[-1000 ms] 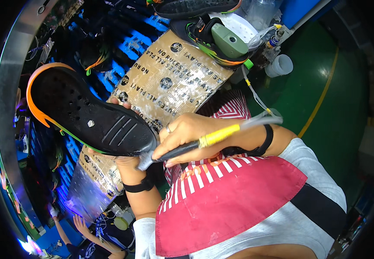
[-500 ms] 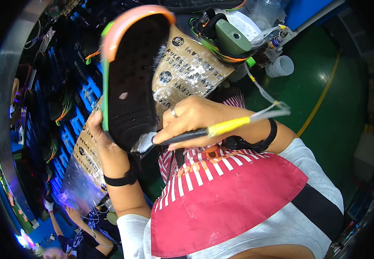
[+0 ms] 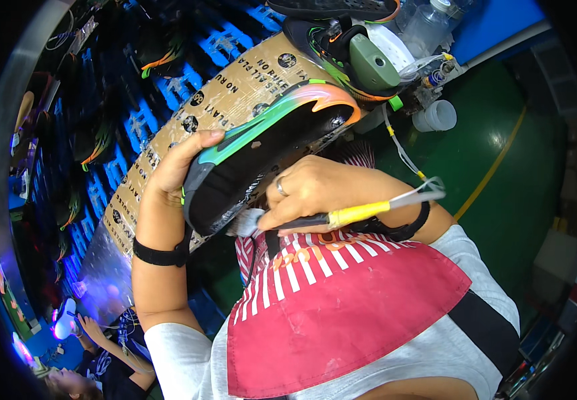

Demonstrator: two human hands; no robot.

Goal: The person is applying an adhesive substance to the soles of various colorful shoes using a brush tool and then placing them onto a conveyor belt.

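A shoe sole (image 3: 262, 160), black inside with a green-to-orange sidewall, is tilted on its side in front of me. My left hand (image 3: 185, 163) grips its rounded end at the left, thumb on the green sidewall. In my right hand (image 3: 322, 190) is a brush (image 3: 245, 223) with pale bristles, a dark handle, yellow tape and a clear tube at its tail. The bristles rest at the sole's lower edge, near that same end. Whether they touch the inside or the rim is hard to tell.
Below the sole lies a bench board (image 3: 162, 147) covered in printed brown tape. Beyond it are a dark shoe upper on a green last (image 3: 372, 67), another sole (image 3: 335, 8), a plastic bottle (image 3: 428, 27) and a white cup (image 3: 435, 116). Blue conveyor slats (image 3: 138, 127) carry shoe parts; a co-worker's arm (image 3: 118, 350) shows lower left.
The sole has been tipped from upright to lying slantwise, its orange end swinging down and right. My left hand has turned and risen with it. The brush has shifted slightly right.
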